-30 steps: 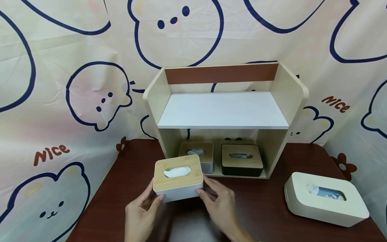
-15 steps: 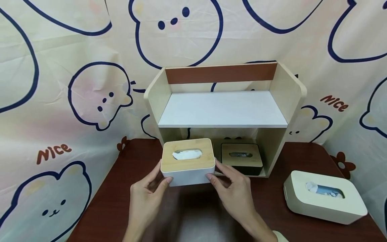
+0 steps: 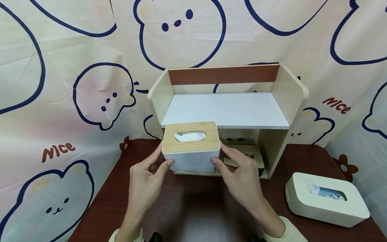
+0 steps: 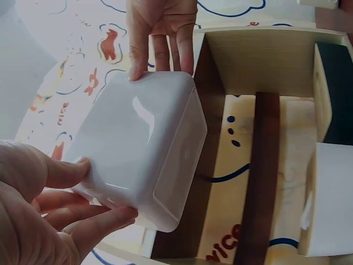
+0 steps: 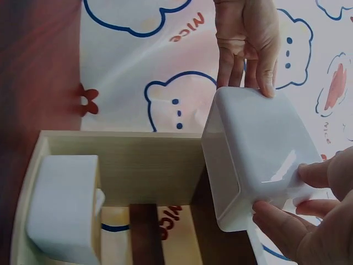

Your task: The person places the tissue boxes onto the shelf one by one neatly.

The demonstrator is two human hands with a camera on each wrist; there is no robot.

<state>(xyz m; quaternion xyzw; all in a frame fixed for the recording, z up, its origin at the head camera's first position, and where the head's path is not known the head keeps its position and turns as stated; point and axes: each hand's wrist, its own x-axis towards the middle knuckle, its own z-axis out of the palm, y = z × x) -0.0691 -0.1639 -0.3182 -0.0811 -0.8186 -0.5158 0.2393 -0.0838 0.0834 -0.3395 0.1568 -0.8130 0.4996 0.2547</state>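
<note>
A white tissue box (image 3: 191, 158) with a light wooden lid is held up between both hands, level with the front edge of the upper shelf. White tissue shows in the lid's slot. The left hand (image 3: 146, 178) grips its left end, thumb on the front face and fingers at the side. At the opposite end the right hand (image 3: 243, 178) grips it the same way. Both wrist views show the box's pale underside, with the left hand (image 4: 66, 210) and right hand (image 5: 309, 204) at its ends.
Behind the box stands a cream two-tier shelf (image 3: 223, 109) with a white upper board. A black tissue box (image 3: 246, 153) sits in its lower compartment; another white tissue box (image 5: 63, 204) is there too. A larger cream tissue box (image 3: 326, 200) lies on the dark table (image 3: 187, 208) at right.
Both hands have carried the white tissue box forward, up and slightly right, from above the table to the shelf's front. It now hides the box in the lower left of the shelf.
</note>
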